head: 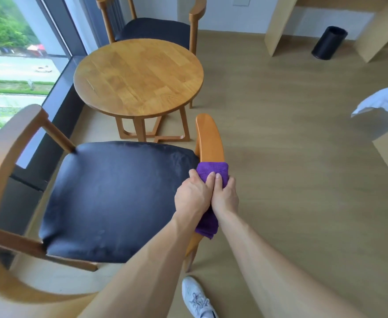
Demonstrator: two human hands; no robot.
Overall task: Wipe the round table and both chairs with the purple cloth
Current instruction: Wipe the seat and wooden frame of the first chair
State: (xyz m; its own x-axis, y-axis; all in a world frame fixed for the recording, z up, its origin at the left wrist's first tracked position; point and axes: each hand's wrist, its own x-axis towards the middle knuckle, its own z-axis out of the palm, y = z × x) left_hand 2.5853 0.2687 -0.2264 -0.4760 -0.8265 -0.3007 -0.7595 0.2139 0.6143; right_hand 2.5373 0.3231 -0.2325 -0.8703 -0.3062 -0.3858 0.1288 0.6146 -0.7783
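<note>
The purple cloth (213, 171) is wrapped over the right armrest (209, 138) of the near wooden chair (119, 198), which has a dark seat. My left hand (192, 195) and my right hand (225, 195) sit side by side on the cloth, fingers curled round it and the armrest. A tail of cloth hangs below my wrists. The round wooden table (138, 76) stands beyond the near chair. The second chair (154, 28) is behind the table, by the window.
A large window (16, 53) runs along the left. A black waste bin (329, 42) stands by a light wooden desk at the back right. White bedding (383, 104) juts in at the right edge. My white shoe (196, 297) is on the wood floor.
</note>
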